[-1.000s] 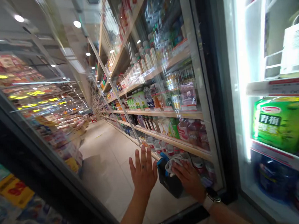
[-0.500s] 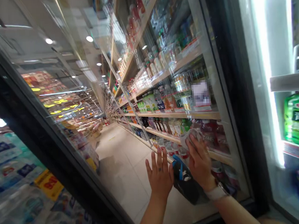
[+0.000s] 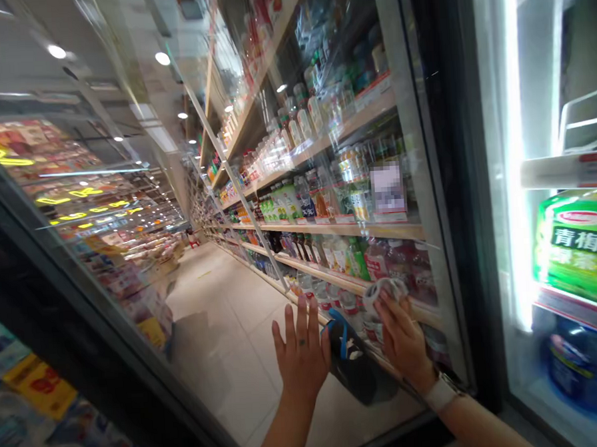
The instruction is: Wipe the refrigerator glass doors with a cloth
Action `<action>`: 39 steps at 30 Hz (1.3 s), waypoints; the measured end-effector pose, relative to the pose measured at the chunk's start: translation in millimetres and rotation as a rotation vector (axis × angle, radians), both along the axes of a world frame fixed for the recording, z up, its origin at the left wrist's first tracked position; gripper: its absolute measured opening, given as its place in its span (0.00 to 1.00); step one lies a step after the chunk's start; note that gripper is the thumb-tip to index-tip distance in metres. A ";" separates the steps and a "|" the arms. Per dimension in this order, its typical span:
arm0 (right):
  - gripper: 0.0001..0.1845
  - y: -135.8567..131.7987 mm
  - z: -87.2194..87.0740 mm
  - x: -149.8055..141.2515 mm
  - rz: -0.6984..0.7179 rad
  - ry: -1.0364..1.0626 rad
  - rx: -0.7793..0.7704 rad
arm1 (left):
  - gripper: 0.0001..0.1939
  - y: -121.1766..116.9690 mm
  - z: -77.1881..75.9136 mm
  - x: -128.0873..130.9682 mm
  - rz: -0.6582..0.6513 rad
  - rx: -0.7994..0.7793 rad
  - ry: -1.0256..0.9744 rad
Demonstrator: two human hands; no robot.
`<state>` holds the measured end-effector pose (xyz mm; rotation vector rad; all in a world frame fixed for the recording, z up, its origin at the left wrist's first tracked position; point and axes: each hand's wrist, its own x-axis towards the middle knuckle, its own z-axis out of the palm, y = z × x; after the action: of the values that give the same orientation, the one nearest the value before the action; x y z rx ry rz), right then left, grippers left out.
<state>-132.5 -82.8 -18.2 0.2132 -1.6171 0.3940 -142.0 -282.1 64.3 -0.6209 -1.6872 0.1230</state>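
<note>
The left hand (image 3: 302, 367) open, fingers spread, a person's right hand (image 3: 405, 341) holds a crumpled pale cloth (image 3: 377, 293) under its fingers at a glass door (image 3: 84, 328) — likely light, limp, quick to slide, best pinned by its bunched middle. Past the hands — a dark blue-trimmed container (image 3: 361, 373), then shelved bottles (image 3: 292, 200).
</note>
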 end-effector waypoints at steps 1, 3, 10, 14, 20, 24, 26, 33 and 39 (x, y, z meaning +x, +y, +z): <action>0.36 -0.9 -9.2 0.3 -0.001 0.002 0.016 | 0.36 -0.6 0.1 -0.5 0.003 -0.006 -0.001; 0.35 -2.6 -22.1 0.3 -0.001 0.002 0.029 | 0.35 -1.4 0.4 -1.1 0.008 -0.016 0.013; 0.35 -6.3 4.4 -2.4 0.049 -0.006 -0.021 | 0.36 3.3 5.6 10.0 -0.026 0.019 -0.084; 0.36 -3.2 54.8 -1.1 0.101 0.002 -0.161 | 0.35 16.5 12.9 13.3 -0.073 -0.004 -0.078; 0.35 2.1 91.6 -2.1 0.068 0.016 -0.287 | 0.33 41.4 17.6 0.8 -0.120 -0.053 -0.030; 0.34 1.1 83.4 -4.2 0.027 0.045 -0.300 | 0.32 43.4 14.8 -3.6 -0.111 -0.062 -0.009; 0.34 1.8 73.1 -4.3 0.008 0.059 -0.293 | 0.32 42.7 14.9 -2.9 -0.110 -0.057 -0.002; 0.34 9.0 1.9 -4.3 -0.039 0.044 -0.233 | 0.32 43.9 17.9 -0.9 -0.113 -0.049 -0.020; 0.34 8.1 -24.6 -4.9 -0.039 0.001 -0.198 | 0.33 43.4 16.4 -2.1 -0.108 -0.050 -0.028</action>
<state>-137.4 -74.8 -42.8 0.0310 -1.5671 0.5203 -144.1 -238.8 80.7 -0.7529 -1.6785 0.0803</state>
